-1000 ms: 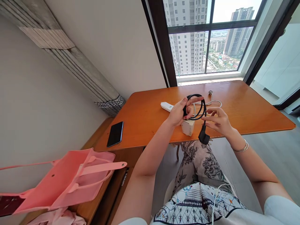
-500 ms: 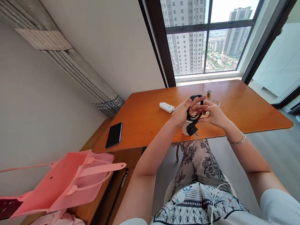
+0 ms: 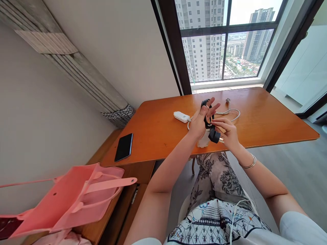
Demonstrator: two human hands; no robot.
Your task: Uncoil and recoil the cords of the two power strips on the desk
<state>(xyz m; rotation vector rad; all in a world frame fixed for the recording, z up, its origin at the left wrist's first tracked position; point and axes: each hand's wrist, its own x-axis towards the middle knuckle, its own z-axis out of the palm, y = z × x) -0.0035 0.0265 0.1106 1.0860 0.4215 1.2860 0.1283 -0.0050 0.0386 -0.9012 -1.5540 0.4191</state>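
Note:
A coiled black power cord (image 3: 205, 103) is looped around the fingers of my left hand (image 3: 200, 121), above the front part of the table. Its thumb presses on the coil while the fingertips stick out beyond it. From the coil hangs the black plug (image 3: 214, 135), its metal prongs pointing right. My right hand (image 3: 227, 132) is at the cord and plug, thumb and fingers closed in near them. Below the hands, a pale flat object (image 3: 203, 141) lies at the table edge, partly covered. Left of them rests a white device (image 3: 181, 117) with a white cable (image 3: 234, 110) nearby.
The wooden table (image 3: 265, 115) stands before a window. A black phone (image 3: 124, 147) lies at its left edge. An unfastened pink bag (image 3: 74, 200) sits lower left. A small metallic object (image 3: 228, 100) is near the table's back.
My right hand has moved down from the coil to beside the plug. The plug has swung, its prongs now pointing right instead of down. My left hand has tilted, still carrying the coil.

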